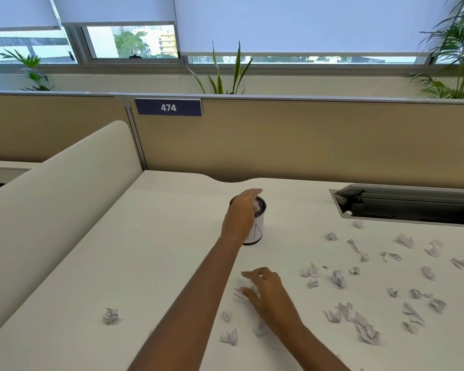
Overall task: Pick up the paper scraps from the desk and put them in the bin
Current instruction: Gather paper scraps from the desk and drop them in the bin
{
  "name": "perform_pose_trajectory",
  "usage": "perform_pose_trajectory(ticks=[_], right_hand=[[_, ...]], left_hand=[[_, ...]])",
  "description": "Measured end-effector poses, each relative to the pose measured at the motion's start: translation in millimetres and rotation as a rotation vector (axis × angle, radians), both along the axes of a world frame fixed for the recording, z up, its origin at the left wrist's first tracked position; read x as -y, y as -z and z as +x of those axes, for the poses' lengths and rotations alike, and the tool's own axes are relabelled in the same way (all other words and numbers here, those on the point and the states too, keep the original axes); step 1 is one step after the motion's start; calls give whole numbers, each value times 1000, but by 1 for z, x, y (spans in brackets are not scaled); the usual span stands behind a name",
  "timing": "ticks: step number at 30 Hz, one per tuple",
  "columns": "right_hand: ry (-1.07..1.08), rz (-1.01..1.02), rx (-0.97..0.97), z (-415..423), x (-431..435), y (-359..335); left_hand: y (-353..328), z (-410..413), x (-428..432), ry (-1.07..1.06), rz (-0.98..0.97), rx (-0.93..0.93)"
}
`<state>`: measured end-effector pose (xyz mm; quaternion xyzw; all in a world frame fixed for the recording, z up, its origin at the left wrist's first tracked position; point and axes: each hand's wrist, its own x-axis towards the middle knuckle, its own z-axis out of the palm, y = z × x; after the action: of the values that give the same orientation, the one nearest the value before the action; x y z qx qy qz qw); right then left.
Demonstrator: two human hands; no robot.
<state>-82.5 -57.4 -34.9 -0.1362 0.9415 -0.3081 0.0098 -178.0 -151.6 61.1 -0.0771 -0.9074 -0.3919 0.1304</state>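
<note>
A small white cylindrical bin [257,228] with a dark rim stands on the desk [172,236]. My left hand [240,215] hovers over its mouth, fingers curled down. White crumpled paper [259,204] shows right under the fingertips; I cannot tell whether it is held or lying in the bin. My right hand [268,293] rests low on the desk nearer to me, fingers apart. One fingertip touches a paper scrap [237,292]. Several more crumpled scraps [338,277] lie scattered to the right. A lone scrap [110,315] lies at the left, and two [229,336] sit by my right forearm.
A cable tray [407,203] with its lid open is sunk into the desk at the back right. A tan partition [306,140] with a "474" label runs along the back. A cream curved divider [59,196] bounds the left side. Plants stand behind the partition.
</note>
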Motion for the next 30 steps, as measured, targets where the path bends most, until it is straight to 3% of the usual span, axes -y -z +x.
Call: perform_pose_trajectory(ticks=[4, 9, 12, 17, 21, 23, 26, 30], right_hand=[[-100, 161, -35, 8, 10, 2], [-199, 295, -80, 11, 14, 4], [-196, 365, -99, 8, 10, 5], [-29, 209, -161, -21, -3, -19], [62, 2, -346, -54, -4, -64], [96, -66, -410, -73, 0, -84], [85, -48, -390, -99, 6, -102], [65, -29, -305, -109, 6, -102]], left_hand=[[17, 3, 8, 52, -134, 40], [52, 40, 31, -124, -88, -37], [77, 64, 42, -193, -184, 64], [104, 91, 52, -255, -461, 342], [103, 104, 50, -213, -683, 171], [99, 106, 51, -186, -713, 251], [107, 101, 56, -148, -496, 317], [100, 108, 57, -106, 14, 390]])
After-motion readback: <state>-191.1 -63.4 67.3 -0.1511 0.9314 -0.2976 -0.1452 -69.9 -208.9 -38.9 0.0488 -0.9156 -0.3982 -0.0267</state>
